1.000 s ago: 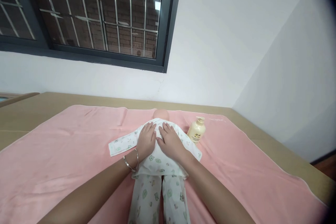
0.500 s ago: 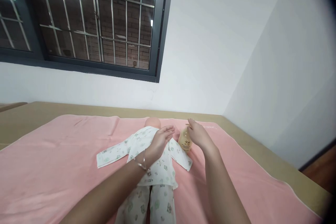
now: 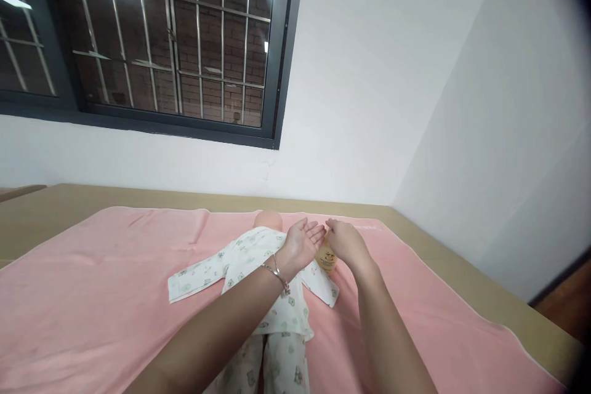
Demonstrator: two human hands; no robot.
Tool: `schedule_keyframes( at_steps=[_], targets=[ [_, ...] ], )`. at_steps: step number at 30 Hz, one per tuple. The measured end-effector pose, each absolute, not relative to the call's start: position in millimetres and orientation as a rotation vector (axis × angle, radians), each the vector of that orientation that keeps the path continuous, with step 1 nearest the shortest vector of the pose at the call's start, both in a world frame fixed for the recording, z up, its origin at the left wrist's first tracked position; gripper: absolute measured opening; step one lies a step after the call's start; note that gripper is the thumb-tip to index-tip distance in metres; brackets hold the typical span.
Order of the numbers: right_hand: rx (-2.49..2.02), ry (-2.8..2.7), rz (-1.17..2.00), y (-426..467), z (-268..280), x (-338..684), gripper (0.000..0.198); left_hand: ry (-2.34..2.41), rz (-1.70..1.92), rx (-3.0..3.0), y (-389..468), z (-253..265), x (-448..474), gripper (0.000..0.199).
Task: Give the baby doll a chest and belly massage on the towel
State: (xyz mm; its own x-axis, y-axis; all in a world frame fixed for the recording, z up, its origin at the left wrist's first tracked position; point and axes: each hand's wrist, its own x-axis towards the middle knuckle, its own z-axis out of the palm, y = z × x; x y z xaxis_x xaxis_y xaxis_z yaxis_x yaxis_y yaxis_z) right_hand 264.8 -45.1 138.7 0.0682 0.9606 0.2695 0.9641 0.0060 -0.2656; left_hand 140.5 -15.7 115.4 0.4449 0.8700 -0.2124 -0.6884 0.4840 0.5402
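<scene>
My left hand (image 3: 302, 245) is open, palm turned up and fingers stretched toward the top of a yellowish bottle (image 3: 325, 258) with dark print. Nothing lies visibly in the palm. My right hand (image 3: 348, 243) is closed at the bottle's top, its curled fingers hiding the neck and cap. Under my left forearm lies a baby doll (image 3: 268, 220) with a bare head. It wears a white long-sleeved top (image 3: 252, 246) with small green prints and matching trousers (image 3: 287, 360). One sleeve reaches out to the left; the other passes in front of the bottle's base.
A pink blanket (image 3: 115, 295) covers most of the tan table or bed surface (image 3: 152, 195). White walls (image 3: 369, 74) stand behind and to the right. A dark-framed window (image 3: 277, 74) with metal bars is at upper left.
My left hand has moved right and turned its palm up, close beside the bottle top. My right hand stays at the bottle, slightly lower in view. The doll keeps its place.
</scene>
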Motion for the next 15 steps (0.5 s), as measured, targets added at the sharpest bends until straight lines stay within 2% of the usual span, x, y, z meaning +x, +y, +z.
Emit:
schedule_keyframes(
  at_steps=[7, 15],
  targets=[
    [-2.005, -1.909, -0.089, -46.1, 137.9, 258.4, 0.044, 0.54, 0.832, 0.405, -55.6, 112.3, 81.9, 0.055],
    [-2.063, -2.001, -0.174, -48.8, 135.1, 243.0, 0.045, 0.568, 0.813, 0.364, -80.6, 128.8, 44.8, 0.059]
  ],
)
